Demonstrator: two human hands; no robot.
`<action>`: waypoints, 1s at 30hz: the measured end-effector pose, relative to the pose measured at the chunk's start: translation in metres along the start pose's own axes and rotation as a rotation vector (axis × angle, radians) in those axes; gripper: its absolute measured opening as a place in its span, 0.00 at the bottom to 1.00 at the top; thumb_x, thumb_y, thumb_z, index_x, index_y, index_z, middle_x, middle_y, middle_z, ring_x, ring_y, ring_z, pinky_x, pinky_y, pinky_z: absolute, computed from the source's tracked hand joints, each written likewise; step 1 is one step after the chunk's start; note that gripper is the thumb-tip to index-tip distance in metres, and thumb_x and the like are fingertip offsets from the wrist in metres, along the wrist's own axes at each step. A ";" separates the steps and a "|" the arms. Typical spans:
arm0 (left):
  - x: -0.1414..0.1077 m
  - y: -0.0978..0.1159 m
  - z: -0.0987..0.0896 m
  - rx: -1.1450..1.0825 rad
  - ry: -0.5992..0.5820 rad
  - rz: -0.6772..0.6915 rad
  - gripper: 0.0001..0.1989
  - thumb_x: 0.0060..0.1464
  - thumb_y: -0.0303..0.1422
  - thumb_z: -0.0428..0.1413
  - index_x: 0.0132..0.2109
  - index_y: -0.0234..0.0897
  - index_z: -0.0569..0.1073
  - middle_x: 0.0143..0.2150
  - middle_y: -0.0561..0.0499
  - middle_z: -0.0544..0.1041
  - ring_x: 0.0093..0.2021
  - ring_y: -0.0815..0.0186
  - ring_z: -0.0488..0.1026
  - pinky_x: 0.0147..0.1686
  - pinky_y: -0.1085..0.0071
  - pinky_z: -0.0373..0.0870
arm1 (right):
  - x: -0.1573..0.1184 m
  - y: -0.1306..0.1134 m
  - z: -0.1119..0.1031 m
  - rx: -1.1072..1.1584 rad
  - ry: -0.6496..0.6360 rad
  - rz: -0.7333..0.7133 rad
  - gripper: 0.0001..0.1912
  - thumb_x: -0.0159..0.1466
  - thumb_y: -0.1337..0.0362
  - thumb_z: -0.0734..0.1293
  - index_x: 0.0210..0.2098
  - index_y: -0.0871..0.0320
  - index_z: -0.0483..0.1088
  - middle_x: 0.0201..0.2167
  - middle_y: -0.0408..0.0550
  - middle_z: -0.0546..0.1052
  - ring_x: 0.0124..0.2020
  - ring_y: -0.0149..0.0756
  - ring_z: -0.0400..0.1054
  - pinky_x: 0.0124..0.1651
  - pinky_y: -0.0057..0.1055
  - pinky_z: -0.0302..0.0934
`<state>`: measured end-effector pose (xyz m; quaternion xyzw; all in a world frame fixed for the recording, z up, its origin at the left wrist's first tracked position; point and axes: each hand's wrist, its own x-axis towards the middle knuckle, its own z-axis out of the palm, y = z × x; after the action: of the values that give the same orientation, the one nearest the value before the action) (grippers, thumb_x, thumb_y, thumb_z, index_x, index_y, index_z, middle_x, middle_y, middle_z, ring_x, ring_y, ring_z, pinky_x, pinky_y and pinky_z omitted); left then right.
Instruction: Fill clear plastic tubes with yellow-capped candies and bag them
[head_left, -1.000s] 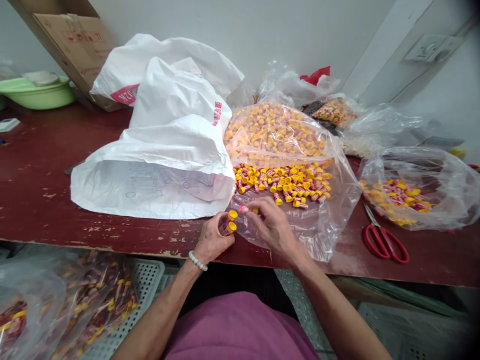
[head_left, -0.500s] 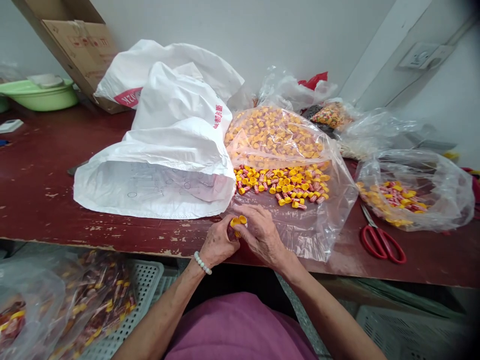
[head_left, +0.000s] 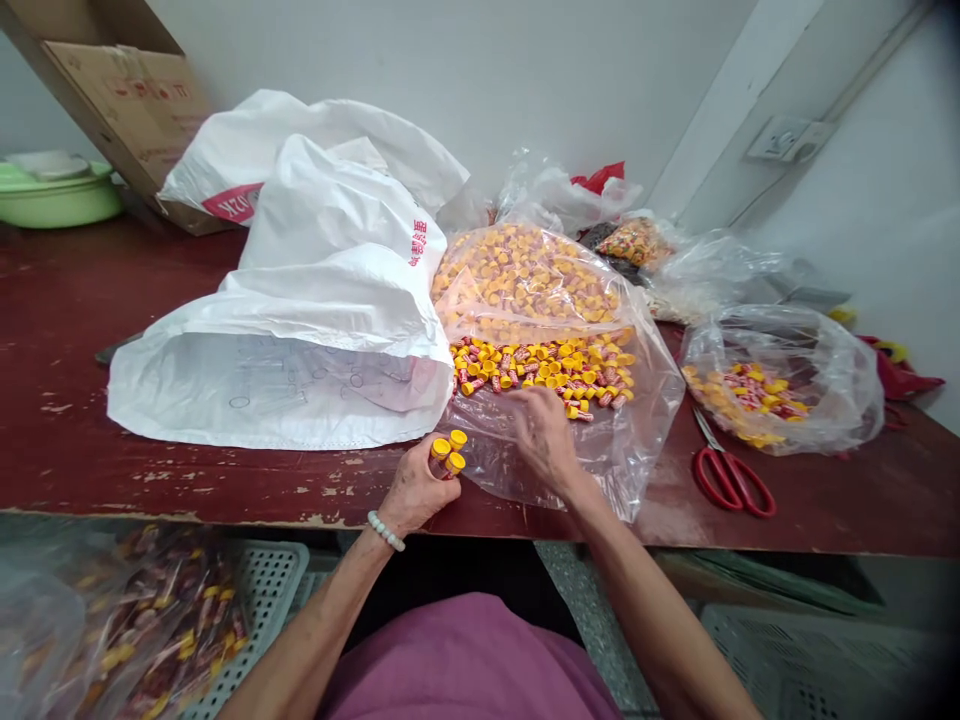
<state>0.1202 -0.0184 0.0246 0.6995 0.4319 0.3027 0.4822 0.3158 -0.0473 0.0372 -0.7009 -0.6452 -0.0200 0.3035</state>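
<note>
My left hand [head_left: 421, 487], with a pale bead bracelet at its wrist, is closed around three small yellow-capped tubes [head_left: 448, 455], caps upward. Most of their bodies are hidden by the fingers. Over the clear plastic bag [head_left: 645, 440], my right hand [head_left: 546, 435] reaches with fingers stretched out and a little blurred; nothing shows in them. Just beyond its fingertips lies a heap of small yellow-and-red pieces [head_left: 570, 365], spilling from the bag's mouth. Left of the heap, a white woven sack [head_left: 337, 220] lies with its mouth facing me.
Red-handled scissors [head_left: 731, 480] lie to the right, near another clear bag [head_left: 847, 390] of yellow-and-red pieces. A cardboard box [head_left: 127, 110] and a green basin [head_left: 60, 195] stand at the back left. Below the table edge, a white crate [head_left: 266, 570] sits beside bagged yellow-capped tubes [head_left: 187, 620].
My right hand has left my left hand and moved up and right toward the heap. My left hand keeps the tubes, whose caps now show plainly. The view has shifted slightly right.
</note>
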 end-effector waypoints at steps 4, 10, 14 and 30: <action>0.001 -0.001 -0.003 -0.113 0.035 -0.030 0.11 0.35 0.22 0.54 0.32 0.34 0.66 0.27 0.56 0.68 0.27 0.72 0.64 0.28 0.77 0.62 | 0.014 0.050 0.011 -0.423 -0.043 0.188 0.13 0.62 0.62 0.60 0.43 0.58 0.70 0.42 0.57 0.71 0.45 0.49 0.60 0.43 0.42 0.56; 0.001 -0.003 -0.001 -0.107 0.039 -0.019 0.12 0.35 0.22 0.54 0.33 0.33 0.66 0.28 0.56 0.67 0.27 0.73 0.64 0.29 0.77 0.62 | 0.004 0.034 0.007 -0.114 0.053 0.108 0.12 0.65 0.64 0.57 0.42 0.60 0.69 0.38 0.55 0.71 0.40 0.42 0.64 0.42 0.38 0.59; 0.003 -0.004 0.001 0.019 0.027 0.030 0.13 0.36 0.22 0.54 0.34 0.34 0.67 0.28 0.56 0.68 0.28 0.72 0.64 0.29 0.76 0.62 | -0.012 -0.024 -0.016 0.394 -0.026 -0.198 0.09 0.66 0.64 0.58 0.43 0.55 0.68 0.39 0.49 0.69 0.42 0.35 0.66 0.44 0.32 0.63; 0.001 -0.008 -0.001 0.052 0.025 0.079 0.13 0.39 0.25 0.55 0.37 0.34 0.68 0.31 0.54 0.72 0.30 0.70 0.66 0.32 0.73 0.63 | -0.034 -0.064 -0.010 0.356 -0.106 -0.336 0.12 0.61 0.65 0.63 0.45 0.55 0.67 0.50 0.52 0.66 0.52 0.41 0.59 0.54 0.43 0.56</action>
<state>0.1172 -0.0157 0.0181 0.7243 0.4179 0.3190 0.4461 0.2555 -0.0836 0.0564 -0.5194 -0.7611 0.0805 0.3802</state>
